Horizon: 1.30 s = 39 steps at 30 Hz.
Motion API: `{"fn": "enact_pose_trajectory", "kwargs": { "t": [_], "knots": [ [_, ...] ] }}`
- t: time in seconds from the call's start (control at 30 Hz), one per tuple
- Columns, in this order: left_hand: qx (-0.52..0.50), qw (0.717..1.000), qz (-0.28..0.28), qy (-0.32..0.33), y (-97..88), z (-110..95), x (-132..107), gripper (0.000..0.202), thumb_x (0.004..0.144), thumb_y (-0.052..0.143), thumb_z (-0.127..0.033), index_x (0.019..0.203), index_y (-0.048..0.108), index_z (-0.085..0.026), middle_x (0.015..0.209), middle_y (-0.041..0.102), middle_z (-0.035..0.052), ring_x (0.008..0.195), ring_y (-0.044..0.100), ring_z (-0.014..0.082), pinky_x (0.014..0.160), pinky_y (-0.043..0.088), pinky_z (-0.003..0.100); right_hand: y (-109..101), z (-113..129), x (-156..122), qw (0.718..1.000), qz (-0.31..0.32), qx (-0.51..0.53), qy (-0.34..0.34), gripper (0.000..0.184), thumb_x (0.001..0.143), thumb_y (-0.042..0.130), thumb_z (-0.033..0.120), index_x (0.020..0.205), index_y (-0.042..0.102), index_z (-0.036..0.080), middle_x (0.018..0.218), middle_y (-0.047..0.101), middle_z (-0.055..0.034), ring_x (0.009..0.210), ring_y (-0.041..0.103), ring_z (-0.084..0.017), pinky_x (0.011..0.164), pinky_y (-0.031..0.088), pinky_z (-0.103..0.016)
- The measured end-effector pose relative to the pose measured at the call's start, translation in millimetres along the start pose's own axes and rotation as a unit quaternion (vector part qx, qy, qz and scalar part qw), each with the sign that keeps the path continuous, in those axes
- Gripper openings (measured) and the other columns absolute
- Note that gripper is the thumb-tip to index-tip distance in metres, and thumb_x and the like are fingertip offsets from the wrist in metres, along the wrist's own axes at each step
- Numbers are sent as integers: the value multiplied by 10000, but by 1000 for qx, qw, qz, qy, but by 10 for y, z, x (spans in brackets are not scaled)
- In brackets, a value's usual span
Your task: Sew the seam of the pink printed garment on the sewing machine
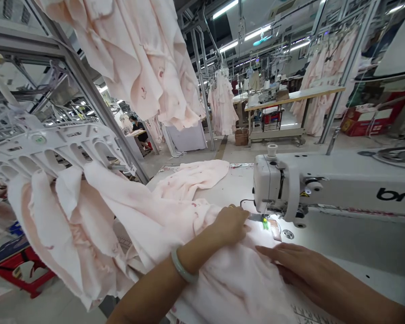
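Note:
Pale pink fabric with small printed figures is spread over the sewing machine bed and runs left to a white hanger clamp. My left hand, below a pale bangle, is closed on this fabric just left of the needle area. Its fingers are curled, and the fingertips are partly hidden. My right hand rests on the cloth in front of the needle, fingers stretched out and holding nothing. A lit presser foot with a green and yellow part sits beyond both hands, under the white sewing machine head.
Another pink fabric piece lies at the table's far edge. Pink garments hang overhead at the left, beside a metal frame post. A red stool stands low at left. Farther back are a worktable and a seated person.

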<state>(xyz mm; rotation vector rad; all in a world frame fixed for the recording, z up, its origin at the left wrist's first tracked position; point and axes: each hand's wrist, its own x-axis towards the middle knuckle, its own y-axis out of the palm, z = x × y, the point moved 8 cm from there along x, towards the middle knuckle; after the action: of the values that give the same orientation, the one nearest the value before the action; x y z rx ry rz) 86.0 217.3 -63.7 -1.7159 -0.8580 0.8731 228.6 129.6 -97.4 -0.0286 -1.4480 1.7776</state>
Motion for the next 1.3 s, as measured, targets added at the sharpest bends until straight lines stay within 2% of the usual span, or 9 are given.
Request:
{"fn": "enact_pose_trajectory", "kwargs": {
  "t": [0.07,0.2,0.3,0.43,0.67,0.8,0.93,1.17,1.3],
  "knots": [
    [-7,1000,-7,-15,82,82,65,367,1019,686,-316,1356,716,-174,1375,712,150,1309,636,330,1153,528,445,-17,98,151,997,-23,-36,-71,394,1101,414,105,1358,687,227,926,748,-49,799,721,-201,681,575,-292],
    [-33,999,-11,-37,75,199,91,245,998,714,-321,1199,740,-184,1220,733,128,1262,639,322,1116,543,442,37,160,211,993,-40,-54,-96,311,1083,433,39,1062,692,209,849,679,-42,742,637,-211,633,490,-324],
    [-56,998,-8,-29,-69,164,76,64,988,666,-221,1010,723,-201,1153,735,99,1229,638,298,1087,535,413,-36,249,122,986,-73,-62,-135,290,1108,435,55,1181,684,184,910,700,-66,797,646,-227,709,527,-354],
    [-105,994,13,-14,-236,72,128,106,1003,640,-251,1076,705,-210,1146,752,59,1120,677,256,981,545,356,-162,347,39,977,-98,-77,-173,314,1130,415,63,1309,654,162,1151,753,-138,1032,712,-236,859,582,-358],
    [-187,979,79,-25,-27,8,365,73,898,704,-198,828,720,-186,927,766,-1,907,693,189,744,494,247,-107,123,79,985,-87,-92,-114,377,1062,495,60,1403,634,142,1201,777,-149,1058,742,-276,887,637,-410],
    [-205,975,68,-61,54,43,299,78,872,750,-261,859,759,-185,861,756,1,830,681,183,718,492,249,-3,11,101,996,-11,-59,-73,171,1070,566,121,1137,708,190,1067,774,-103,932,733,-259,801,633,-379],
    [-187,975,65,-97,100,106,74,187,821,821,-389,956,816,-259,849,773,-24,854,708,204,784,495,279,39,166,85,995,19,-46,-91,291,1100,470,62,978,692,205,953,736,-61,828,679,-214,755,581,-353],
    [-167,978,71,-100,159,115,-44,289,979,668,-519,1105,822,-310,878,806,-4,938,760,254,833,522,317,-130,314,105,986,-54,-75,-136,338,1113,410,56,1077,722,183,926,763,-64,767,686,-201,668,536,-343],
    [-82,993,51,-61,145,-4,24,300,1045,621,-484,1232,783,-315,1155,835,36,1108,766,303,941,545,373,-266,276,111,984,-89,-75,-138,307,1104,448,70,1077,725,200,947,799,-62,760,719,-194,683,542,-334]
  ]
}}
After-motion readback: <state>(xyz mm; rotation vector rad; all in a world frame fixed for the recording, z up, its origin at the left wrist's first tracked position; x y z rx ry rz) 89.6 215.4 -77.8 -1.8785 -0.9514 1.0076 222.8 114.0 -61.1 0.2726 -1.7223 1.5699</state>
